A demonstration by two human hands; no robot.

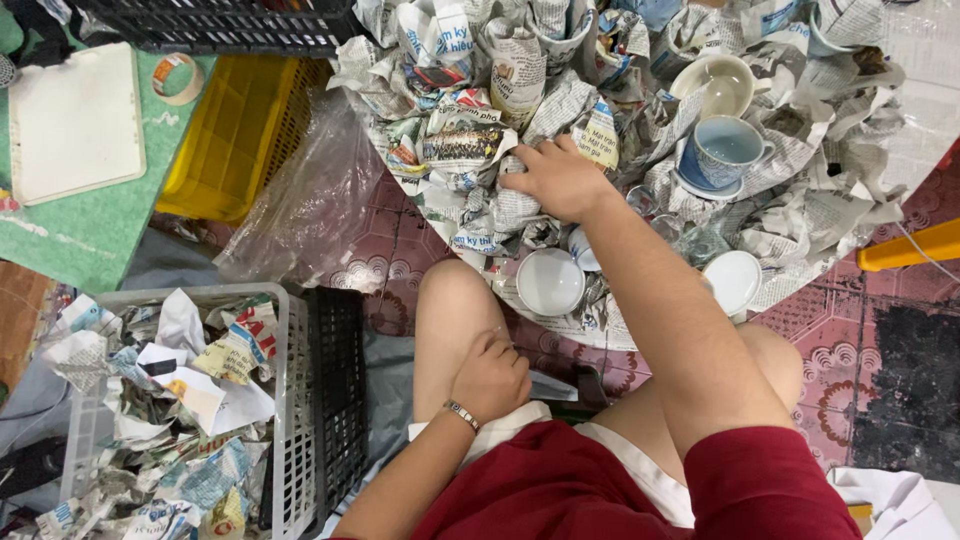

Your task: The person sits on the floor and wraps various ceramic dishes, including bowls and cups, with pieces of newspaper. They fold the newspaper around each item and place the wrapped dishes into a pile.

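Observation:
My right hand (555,178) reaches forward and presses down on a crumpled newspaper bundle (505,205) in the heap of newspaper-wrapped crockery (520,70) on the floor in front of me. Its fingers curl over the paper. My left hand (490,375), with a bracelet at the wrist, rests closed on my left thigh and holds nothing that I can see. Just below my right hand lies a white bowl (549,281), and a white saucer (733,279) lies to the right of my forearm. A blue cup on a saucer (722,152) and a cream cup (717,84) stand further right.
A white plastic crate (290,400) full of crumpled paper stands at my left, next to a black crate (338,390). A yellow crate (235,135), a clear plastic bag (305,205), a tape roll (178,77) and a white board (75,122) lie at the upper left.

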